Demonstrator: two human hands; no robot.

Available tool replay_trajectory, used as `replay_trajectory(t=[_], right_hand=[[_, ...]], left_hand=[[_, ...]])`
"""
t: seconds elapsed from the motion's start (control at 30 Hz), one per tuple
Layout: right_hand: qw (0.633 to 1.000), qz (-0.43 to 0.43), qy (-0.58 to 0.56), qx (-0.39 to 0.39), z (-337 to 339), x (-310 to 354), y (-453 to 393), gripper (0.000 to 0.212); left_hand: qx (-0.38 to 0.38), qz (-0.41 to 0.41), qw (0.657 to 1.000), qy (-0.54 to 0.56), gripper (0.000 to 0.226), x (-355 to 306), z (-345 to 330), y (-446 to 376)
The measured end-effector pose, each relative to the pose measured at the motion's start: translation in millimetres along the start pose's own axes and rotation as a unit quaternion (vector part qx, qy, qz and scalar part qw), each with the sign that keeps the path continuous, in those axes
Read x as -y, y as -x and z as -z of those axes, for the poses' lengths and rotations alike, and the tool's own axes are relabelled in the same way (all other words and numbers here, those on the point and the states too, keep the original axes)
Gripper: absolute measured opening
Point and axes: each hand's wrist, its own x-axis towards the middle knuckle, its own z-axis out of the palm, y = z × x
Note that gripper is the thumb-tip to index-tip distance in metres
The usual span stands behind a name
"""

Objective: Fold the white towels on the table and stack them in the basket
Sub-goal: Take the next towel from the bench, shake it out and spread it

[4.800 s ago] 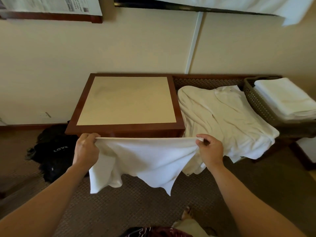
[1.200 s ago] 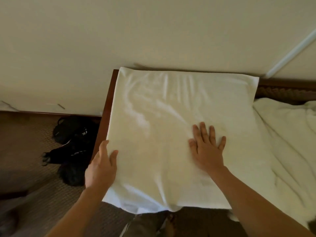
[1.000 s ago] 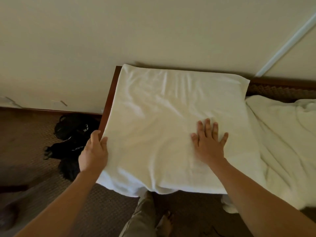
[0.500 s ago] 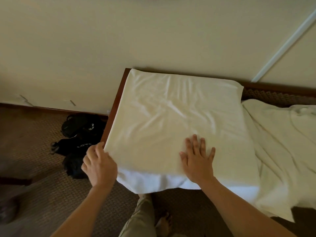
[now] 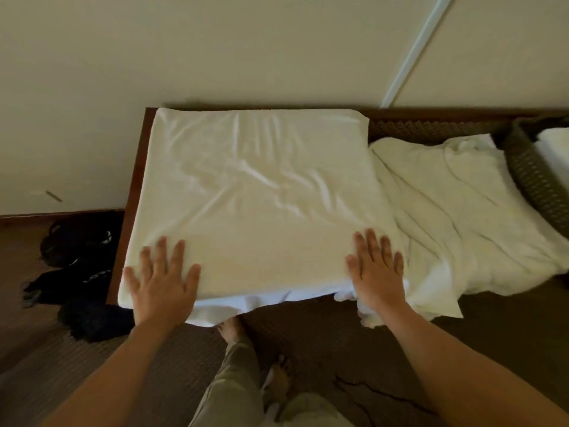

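Down at the near edge: trouser legs [image 5: 234, 383] and a bare foot [image 5: 229, 328] on brown patterned carpet [image 5: 308, 334]. Just past that, left hand [image 5: 161, 282] flat on the near left corner of the spread towel [image 5: 255, 192], fingers straight and splayed, gripping nothing. Right hand [image 5: 377, 272] same deal on the near right corner, palm down, fingers straight, just pressing. Towel white, soft, roughly square, lightly wrinkled across the middle, covering nearly the whole table [image 5: 132, 192], near hem drooping off the front edge between the hands. Only a dark reddish wood strip of table showing along the left side. Off to the left on the floor, a black bag [image 5: 77, 272]. To the right, a rumpled pile of white towels [image 5: 462, 217], creased and limp. Far right, dark woven basket [image 5: 529, 171] with folded white towels [image 5: 554, 149] inside. Beyond it all, plain cream wall [image 5: 215, 50].
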Motion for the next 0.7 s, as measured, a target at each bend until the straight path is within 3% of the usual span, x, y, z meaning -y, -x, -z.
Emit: replay_trajectory(t=[0.1, 0.17, 0.2, 0.27, 0.37, 0.43, 0.53, 0.7], right_hand=[[0.981, -0.176, -0.079, 0.02, 13.4, -40.7, 0.8, 0.065], [0.964, -0.247, -0.101, 0.008, 19.0, -37.8, -0.4, 0.067], [0.967, -0.236, -0.09, -0.016, 18.8, -28.2, -0.3, 0.066], [0.987, -0.138, -0.06, -0.054, 14.0, 2.3, 1.1, 0.067], [0.998, 0.062, -0.019, -0.015, 0.1, 61.5, 7.7, 0.069], [0.99, 0.14, 0.01, 0.017, -7.2, 84.4, 10.2, 0.071], [0.993, 0.113, 0.011, 0.01, -7.0, 64.6, -2.0, 0.06], [0.995, -0.094, -0.04, 0.015, 14.9, -2.8, -30.0, 0.063]], left_hand=[[0.009, 0.067, 0.997, 0.035, 0.071, -9.7, 3.6, -0.4], [0.001, 0.101, 0.992, 0.071, 0.067, -38.0, 6.2, 0.8], [-0.003, 0.086, 0.993, 0.076, 0.067, -56.5, 6.8, 3.1], [-0.011, -0.019, 0.998, 0.065, 0.067, -101.1, 2.8, 9.0], [0.026, -0.203, 0.979, 0.019, 0.067, -170.1, -4.7, 14.3], [0.066, -0.244, 0.967, -0.015, 0.066, -193.0, -4.6, 6.8], [0.059, -0.209, 0.975, -0.036, 0.068, -166.2, 0.4, -23.0], [0.013, -0.03, 0.999, -0.02, 0.076, -34.3, 20.3, -71.7]])
